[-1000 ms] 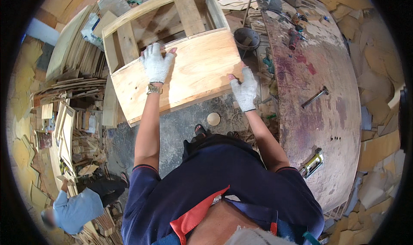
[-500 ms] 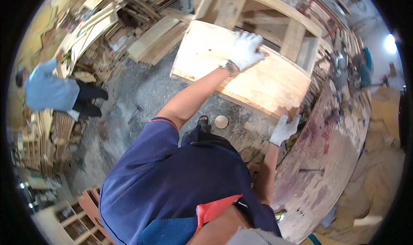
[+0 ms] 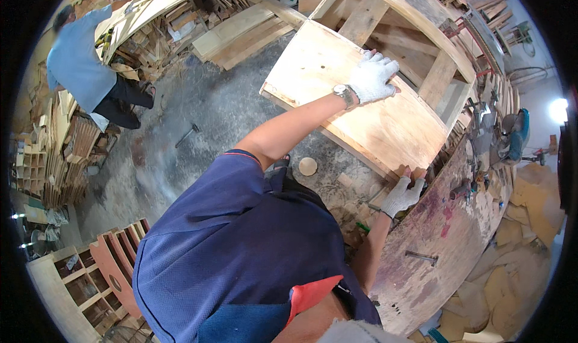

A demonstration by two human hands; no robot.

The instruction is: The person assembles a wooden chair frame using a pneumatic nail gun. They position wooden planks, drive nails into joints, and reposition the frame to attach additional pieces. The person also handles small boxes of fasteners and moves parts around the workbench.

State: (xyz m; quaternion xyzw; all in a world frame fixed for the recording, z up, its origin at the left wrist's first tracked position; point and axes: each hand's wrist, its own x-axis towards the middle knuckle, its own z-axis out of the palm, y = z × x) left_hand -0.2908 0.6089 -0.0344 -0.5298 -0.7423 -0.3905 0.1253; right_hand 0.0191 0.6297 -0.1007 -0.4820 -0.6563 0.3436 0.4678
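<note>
A large wooden frame (image 3: 442, 78) with a curved far rail and crosspieces lies in front of me, its near part covered by a pale plywood panel (image 3: 313, 63). My left hand (image 3: 372, 79), in a white knit glove with bare fingertips, lies on the panel with its fingers reaching its inner edge. A watch (image 3: 344, 92) is on that wrist. At the panel's near right corner, my right hand (image 3: 403, 197), gloved likewise, has its thumb and fingers around the edge. The undersides of both hands are hidden.
Right of me is a stained workbench (image 3: 445, 247) with a hammer (image 3: 421, 258). Another hammer (image 3: 186, 135) and a round wooden disc (image 3: 307, 166) lie on the floor. A person in blue (image 3: 81, 66) stands at stacked boards on the left. A compartmented wooden unit (image 3: 78, 283) stands behind left.
My view has turned, so the frame and hands appear farther right. Both hands stay on the panel. The person on the left is bent forward over the boards.
</note>
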